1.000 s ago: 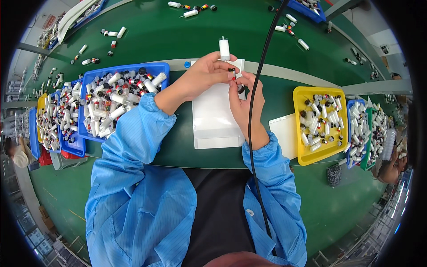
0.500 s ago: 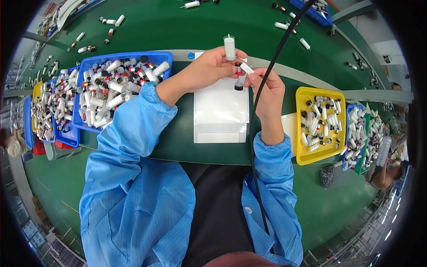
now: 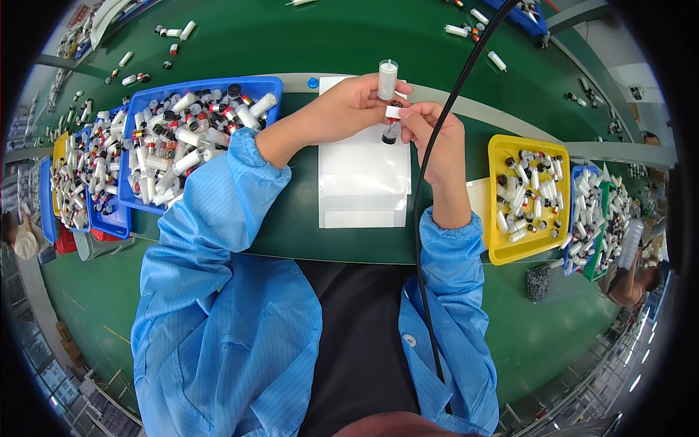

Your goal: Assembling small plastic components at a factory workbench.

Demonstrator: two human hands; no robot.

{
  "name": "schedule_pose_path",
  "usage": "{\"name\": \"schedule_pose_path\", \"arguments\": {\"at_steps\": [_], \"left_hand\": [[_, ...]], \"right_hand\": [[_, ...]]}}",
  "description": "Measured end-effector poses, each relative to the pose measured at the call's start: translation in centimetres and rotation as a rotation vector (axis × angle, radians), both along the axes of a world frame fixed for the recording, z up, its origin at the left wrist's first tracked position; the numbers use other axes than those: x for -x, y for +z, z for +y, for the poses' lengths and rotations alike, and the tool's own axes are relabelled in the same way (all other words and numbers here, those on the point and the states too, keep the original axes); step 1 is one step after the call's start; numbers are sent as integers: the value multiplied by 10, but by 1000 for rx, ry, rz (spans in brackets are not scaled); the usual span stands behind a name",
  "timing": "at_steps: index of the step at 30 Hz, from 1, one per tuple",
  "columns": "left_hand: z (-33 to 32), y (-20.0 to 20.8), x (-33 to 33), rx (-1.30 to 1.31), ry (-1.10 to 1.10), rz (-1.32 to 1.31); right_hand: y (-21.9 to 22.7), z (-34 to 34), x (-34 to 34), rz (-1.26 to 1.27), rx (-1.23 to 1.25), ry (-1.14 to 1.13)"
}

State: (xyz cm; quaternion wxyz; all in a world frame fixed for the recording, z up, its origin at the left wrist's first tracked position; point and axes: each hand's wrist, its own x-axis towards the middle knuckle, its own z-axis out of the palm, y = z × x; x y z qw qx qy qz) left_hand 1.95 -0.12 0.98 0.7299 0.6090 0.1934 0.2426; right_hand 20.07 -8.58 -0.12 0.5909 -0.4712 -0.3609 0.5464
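My left hand [image 3: 344, 111] is closed around the middle of a small upright tube. The tube's upper part is a white cylinder [image 3: 388, 79] in a clear shell, standing above the fingers. Below them show a red band and a clear lower end [image 3: 391, 132] with a black cap. My right hand [image 3: 441, 142] comes in from the right, thumb and forefinger pinching a small white label [image 3: 393, 112] that lies across the tube just above the red band. How far the label wraps round is hidden. Beneath both hands lies a white sheet [image 3: 364, 175].
A blue bin [image 3: 280, 91] heaped with similar tubes stands at left, with more bins beyond. At right are a yellow tray [image 3: 495, 251] of tubes and further bins. A black cable [image 3: 437, 135] crosses before my right hand. Loose tubes [image 3: 497, 61] lie across the green bench.
The label was tilted at my right fingertips, off to the tube's right side. Now it lies level across the tube, and my right fingers have moved in closer.
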Motion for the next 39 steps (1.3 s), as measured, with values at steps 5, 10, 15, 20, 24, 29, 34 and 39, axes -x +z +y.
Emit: {"name": "schedule_pose_path", "arguments": {"at_steps": [5,10,15,20,24,29,34,39], "left_hand": [[-1,4,1,-5,2,58],[0,4,2,27,1,-10],[-1,6,1,33,9,16],[-3,16,3,55,-17,66],[-8,16,1,217,-81,-94],[18,47,14,38,256,68],[99,30,5,-231,434,339],[163,-8,2,-693,527,629]], "right_hand": [[-2,-1,3,-46,1,-49],[-1,-1,2,-109,-15,-97],[4,-4,1,-157,-11,-90],[-6,-4,-5,-42,-61,-67],[-18,5,-8,456,82,291],[-3,-35,-6,-424,57,48],[32,-134,19,-1188,-198,313],[29,-146,21,-1231,-190,301]]}}
